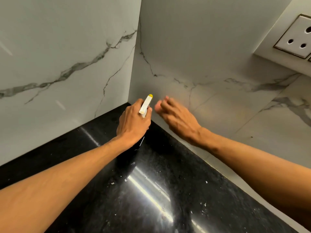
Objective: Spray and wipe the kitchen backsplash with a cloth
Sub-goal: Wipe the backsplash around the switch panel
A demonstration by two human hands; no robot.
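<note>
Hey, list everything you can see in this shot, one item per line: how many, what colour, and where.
spray bottle: one, dark body, white head, yellow nozzle tip, in the corner over the countertop
backsplash: two panels, white marble with grey veins, meeting in a corner
countertop: one, glossy black, below the backsplash
specks: several, whitish, scattered on the countertop
wall socket: one, white, upper right
cloth: none in view
left hand: one, grips the spray bottle
right hand: one, open, blurred, near the right panel; contact unclear
</note>
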